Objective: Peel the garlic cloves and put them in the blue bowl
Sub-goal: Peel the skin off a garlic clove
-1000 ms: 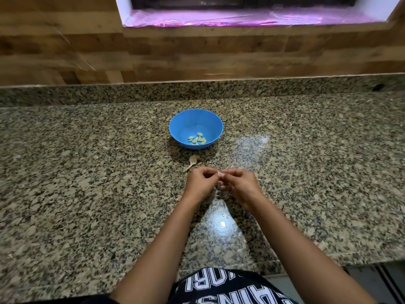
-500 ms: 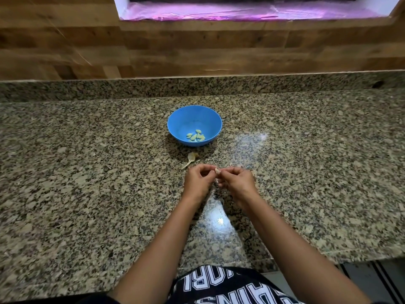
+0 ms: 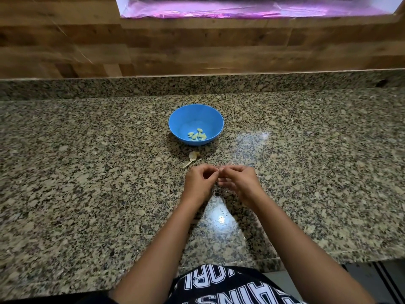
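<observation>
Unmoved, left hand [image 3: 198, 183] and right hand [image 3: 239, 182] meet, curled, hold unclear; blue bowl [image 3: 192, 114] beyond.

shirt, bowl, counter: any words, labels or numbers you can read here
"ORL": white block letters on the black shirt, part of a longer word, the rest hidden.
Lower row of shirt letters: cut off by the frame edge, unreadable.
Blue bowl and counter: no text.

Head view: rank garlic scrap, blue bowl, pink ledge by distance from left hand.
1. Garlic scrap, on the counter just beyond the left hand.
2. Blue bowl, farther back, centre.
3. Pink ledge, top, above the wooden wall.
</observation>
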A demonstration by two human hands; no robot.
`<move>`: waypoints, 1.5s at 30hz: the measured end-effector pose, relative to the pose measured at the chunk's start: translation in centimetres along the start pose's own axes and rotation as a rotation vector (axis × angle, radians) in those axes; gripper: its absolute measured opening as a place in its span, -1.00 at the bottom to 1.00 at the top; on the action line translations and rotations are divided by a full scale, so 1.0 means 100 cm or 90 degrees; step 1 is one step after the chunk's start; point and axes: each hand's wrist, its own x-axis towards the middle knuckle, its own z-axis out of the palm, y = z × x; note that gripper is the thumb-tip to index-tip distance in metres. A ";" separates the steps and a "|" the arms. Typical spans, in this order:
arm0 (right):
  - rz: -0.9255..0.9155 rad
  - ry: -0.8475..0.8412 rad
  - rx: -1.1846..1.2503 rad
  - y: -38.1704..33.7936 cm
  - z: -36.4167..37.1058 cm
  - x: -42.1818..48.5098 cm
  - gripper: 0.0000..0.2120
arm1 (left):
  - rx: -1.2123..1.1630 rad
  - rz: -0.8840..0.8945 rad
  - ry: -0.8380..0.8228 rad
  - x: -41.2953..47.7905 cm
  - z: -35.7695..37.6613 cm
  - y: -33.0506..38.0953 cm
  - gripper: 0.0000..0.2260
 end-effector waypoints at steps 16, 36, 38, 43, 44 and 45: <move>-0.086 -0.022 -0.164 0.006 -0.008 0.004 -0.91 | -0.138 -0.143 -0.047 0.006 -0.001 0.002 -0.94; -0.079 0.002 -0.059 0.011 -0.007 0.003 -0.88 | -0.025 -0.089 0.024 0.005 0.005 0.000 -0.96; -0.077 0.004 -0.049 0.010 -0.007 0.001 -0.92 | -0.015 -0.098 0.009 0.005 0.005 -0.002 -0.92; -0.124 0.011 -0.120 0.009 -0.007 -0.001 -0.92 | -0.136 -0.132 -0.031 0.008 0.003 0.002 -0.95; -0.135 0.011 -0.136 0.009 -0.007 -0.001 -0.91 | -0.175 -0.149 -0.036 0.008 0.003 0.003 -0.95; -0.145 0.011 -0.147 0.009 -0.007 0.000 -0.92 | -0.206 -0.164 -0.037 0.009 0.003 0.004 -0.93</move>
